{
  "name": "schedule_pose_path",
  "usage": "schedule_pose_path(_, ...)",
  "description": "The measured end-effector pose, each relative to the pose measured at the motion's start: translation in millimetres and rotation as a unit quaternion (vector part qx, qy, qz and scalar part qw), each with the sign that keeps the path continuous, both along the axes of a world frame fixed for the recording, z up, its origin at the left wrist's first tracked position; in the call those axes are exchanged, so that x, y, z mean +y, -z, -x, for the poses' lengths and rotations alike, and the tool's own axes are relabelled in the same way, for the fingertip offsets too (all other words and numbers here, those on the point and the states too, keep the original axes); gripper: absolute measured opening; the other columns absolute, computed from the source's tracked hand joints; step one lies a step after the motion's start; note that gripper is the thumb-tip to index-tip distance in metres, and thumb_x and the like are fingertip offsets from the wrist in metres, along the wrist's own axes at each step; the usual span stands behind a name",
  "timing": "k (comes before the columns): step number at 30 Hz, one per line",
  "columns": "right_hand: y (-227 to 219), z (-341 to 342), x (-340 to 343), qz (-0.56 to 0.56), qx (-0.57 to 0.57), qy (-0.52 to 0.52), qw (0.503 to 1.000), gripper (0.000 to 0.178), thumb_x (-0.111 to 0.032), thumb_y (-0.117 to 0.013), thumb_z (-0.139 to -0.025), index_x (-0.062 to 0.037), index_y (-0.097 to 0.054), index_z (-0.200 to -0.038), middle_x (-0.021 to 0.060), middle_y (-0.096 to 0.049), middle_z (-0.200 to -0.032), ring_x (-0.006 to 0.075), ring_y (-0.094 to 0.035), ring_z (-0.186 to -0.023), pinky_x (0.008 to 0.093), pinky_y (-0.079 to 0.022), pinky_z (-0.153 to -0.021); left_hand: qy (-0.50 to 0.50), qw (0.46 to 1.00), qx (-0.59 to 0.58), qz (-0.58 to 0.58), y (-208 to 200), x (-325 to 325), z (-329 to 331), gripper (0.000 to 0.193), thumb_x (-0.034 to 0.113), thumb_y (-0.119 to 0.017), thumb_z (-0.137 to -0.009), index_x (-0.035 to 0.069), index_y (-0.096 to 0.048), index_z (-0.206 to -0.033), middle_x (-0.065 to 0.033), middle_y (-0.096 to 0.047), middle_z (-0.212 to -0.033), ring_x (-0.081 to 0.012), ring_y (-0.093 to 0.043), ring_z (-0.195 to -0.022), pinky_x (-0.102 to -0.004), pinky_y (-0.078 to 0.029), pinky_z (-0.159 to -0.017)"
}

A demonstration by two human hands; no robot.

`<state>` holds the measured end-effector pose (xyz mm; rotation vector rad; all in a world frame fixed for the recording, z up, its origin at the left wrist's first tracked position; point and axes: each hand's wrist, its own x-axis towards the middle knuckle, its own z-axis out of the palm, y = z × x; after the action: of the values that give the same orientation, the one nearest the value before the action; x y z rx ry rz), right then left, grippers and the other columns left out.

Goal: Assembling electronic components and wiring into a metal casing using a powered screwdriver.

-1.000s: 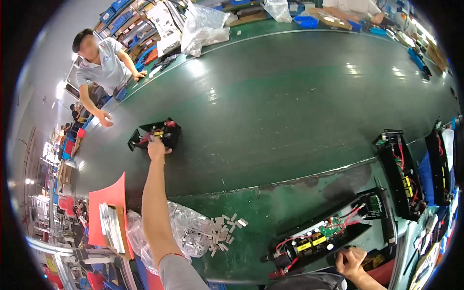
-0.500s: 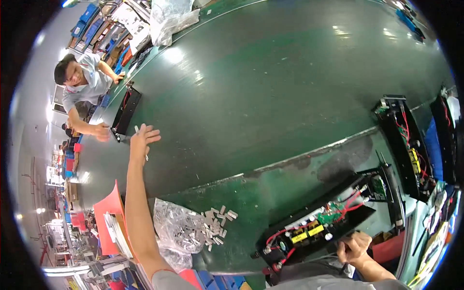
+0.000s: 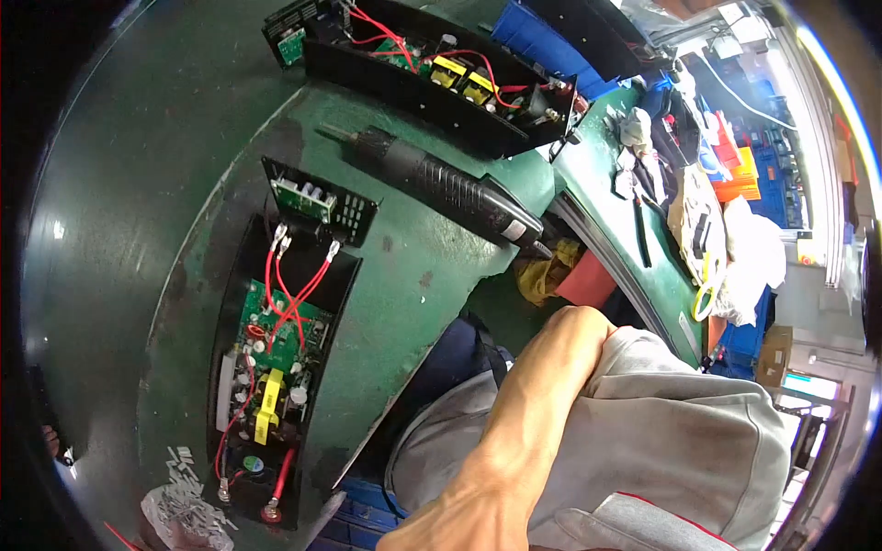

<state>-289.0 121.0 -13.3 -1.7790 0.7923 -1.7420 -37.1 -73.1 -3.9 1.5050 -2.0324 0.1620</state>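
From the grey sleeve, my right forearm runs down to the lower edge, with its elbow bent outward. Only the wrist and back of my right hand (image 3: 459,519) show, close in front of my body. Its fingers are cut off by the edge, so what they hold is hidden. My left hand is out of view. On the green table lies an open black housing (image 3: 317,404) with a green circuit board (image 3: 276,312), red wires and yellow-taped parts. A black end panel (image 3: 354,216) hangs on its wires. Beside it lies a black electric screwdriver (image 3: 441,188).
A second open black housing (image 3: 367,69) lies farther off, near a blue bin (image 3: 542,41). A clear bag (image 3: 170,523) with small metal pieces is at lower left. On the right are a side bench (image 3: 597,174), black-handled tools and a yellow tape ring (image 3: 705,303).
The view has swung to the right. My left hand, earlier stretched over the table with a thin pale stick, has left the picture. My right hand has moved from beside the housing toward my body.
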Motion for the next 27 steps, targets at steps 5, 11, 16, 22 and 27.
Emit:
schedule_pose_path(5,5.0,10.0,3.6,0.045,0.056,-0.056,0.996,0.074,-0.03,-0.071,-0.094,-0.0071,-0.032,-0.153,0.006,-0.065,-0.097,0.0183,-0.061,-0.063,0.0324,-0.05,-0.051,-0.054,0.971,0.187,-0.137,78.0,28.1,-50.6,0.037,0.039,-0.071,-0.093,0.004,-0.069,-0.105,-0.0176,-0.067,-0.087,-0.0309,-0.064,-0.072,-0.0449,-0.051,-0.066)
schedule_pose_path(11,39.0,23.4,-1.6,-0.007,-0.104,0.079,0.991,0.013,-0.007,-0.06,-0.094,0.0003,-0.071,-0.093,0.0072,-0.061,-0.071,0.0205,-0.056,-0.05,0.0333,-0.042,-0.042,-0.033,0.946,0.222,-0.232,119.8,17.9,-80.5,0.047,0.029,-0.051,-0.1,-0.008,-0.062,-0.127,-0.0168,-0.068,-0.112,-0.026,-0.064,-0.098,-0.0397,-0.049,-0.091)
schedule_pose_path(16,83.3,46.2,9.1,-0.172,0.144,0.259,0.939,0.017,0.001,-0.077,-0.073,-0.0014,-0.069,-0.088,0.0048,-0.062,-0.068,0.0196,-0.057,-0.052,0.0287,-0.039,-0.043,-0.002,0.936,0.246,-0.252,160.9,1.0,-177.2,0.046,0.028,-0.055,-0.097,-0.008,-0.062,-0.124,-0.0169,-0.068,-0.111,-0.0264,-0.064,-0.096,-0.04,-0.05,-0.089)
schedule_pose_path(22,95.9,30.3,8.2,-0.232,0.144,0.404,0.873,0.026,0.006,-0.079,-0.07,-0.0025,-0.066,-0.091,0.0094,-0.066,-0.088,0.0253,-0.064,-0.071,0.0347,-0.051,-0.059,0.057,0.935,0.245,-0.251,161.4,20.6,-101.8,0.045,0.027,-0.06,-0.094,-0.009,-0.064,-0.121,-0.017,-0.068,-0.11,-0.0268,-0.065,-0.093,-0.0404,-0.051,-0.086)
schedule_pose_path(27,91.3,17.9,2.6,-0.256,0.078,0.432,0.861,0.025,0.006,-0.078,-0.072,-0.0058,-0.066,-0.091,0.0082,-0.064,-0.088,0.0259,-0.065,-0.075,0.034,-0.053,-0.063,0.059,0.956,0.19,-0.217,148.4,50.3,-24.7,0.045,0.023,-0.069,-0.084,-0.009,-0.064,-0.115,-0.0182,-0.069,-0.108,-0.03,-0.067,-0.087,-0.0418,-0.053,-0.079)
